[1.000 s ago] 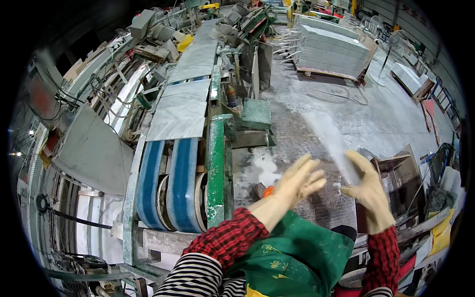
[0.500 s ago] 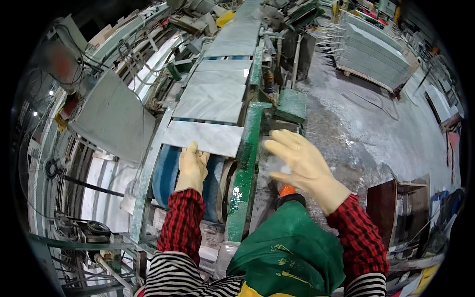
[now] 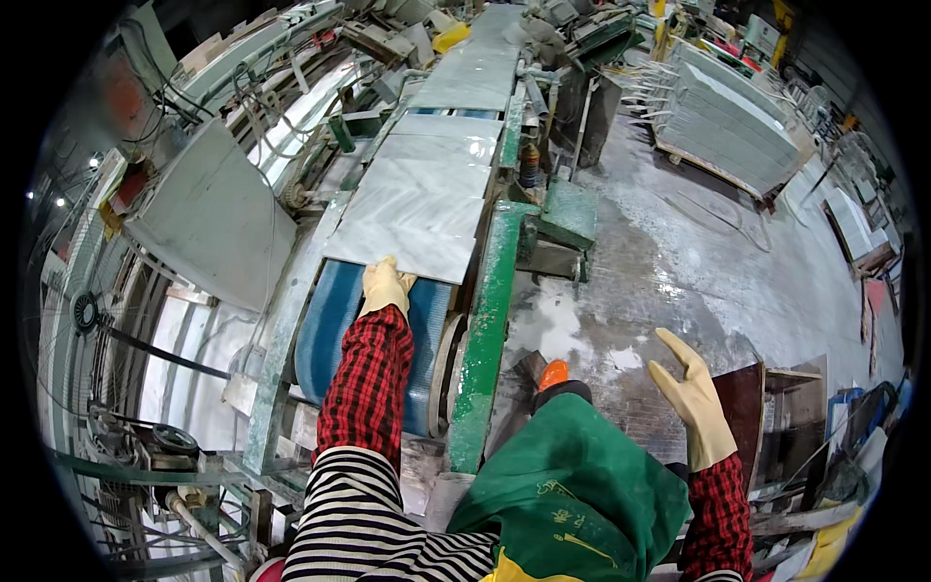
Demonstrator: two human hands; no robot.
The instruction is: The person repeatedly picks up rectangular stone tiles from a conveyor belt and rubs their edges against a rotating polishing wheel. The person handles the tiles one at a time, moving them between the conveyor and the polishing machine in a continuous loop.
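Note:
My left hand (image 3: 386, 289), in a cream rubber glove, grips the near edge of a white-grey veined marble slab (image 3: 412, 238). Some of its fingers lie on top of the slab; what is under the edge is hidden. More wet marble pieces lie end to end beyond it on a conveyor with a blue belt (image 3: 325, 330). Out to the right of the conveyor, above the floor, my right hand (image 3: 694, 400), gloved the same way, is open with thumb and fingers apart and nothing in it.
A green frame rail (image 3: 490, 339) borders the conveyor's right side, with a green box (image 3: 569, 210) beside it. Stacked slabs (image 3: 727, 116) stand on a pallet at far right. A brown cabinet (image 3: 734, 407) is at near right, a grey panel (image 3: 213, 213) at left.
My left hand has moved forward, and the gap between the near slab and the piece ahead has closed. My right hand has swung right, away from the conveyor.

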